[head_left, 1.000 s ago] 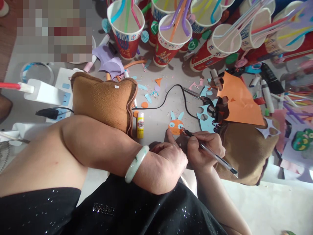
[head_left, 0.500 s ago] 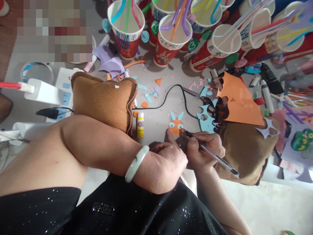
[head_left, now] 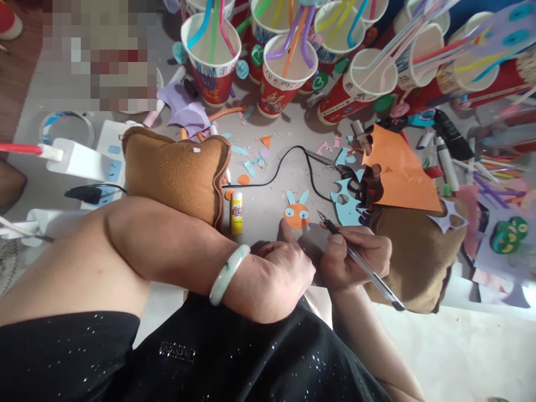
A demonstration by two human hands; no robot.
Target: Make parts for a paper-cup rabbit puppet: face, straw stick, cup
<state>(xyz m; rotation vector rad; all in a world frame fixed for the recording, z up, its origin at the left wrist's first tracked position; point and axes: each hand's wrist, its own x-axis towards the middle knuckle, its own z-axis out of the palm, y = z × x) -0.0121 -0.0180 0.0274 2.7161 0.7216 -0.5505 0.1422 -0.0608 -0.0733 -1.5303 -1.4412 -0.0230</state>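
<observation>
Head | right hand clamps one pen | left hand touching one cutout | grip unclear

Your right hand holds a pen — tip just beside the orange paper rabbit face — and your left hand puts its forefinger to the face's lower edge. Paper cups with straws crowd the table beyond.
</observation>
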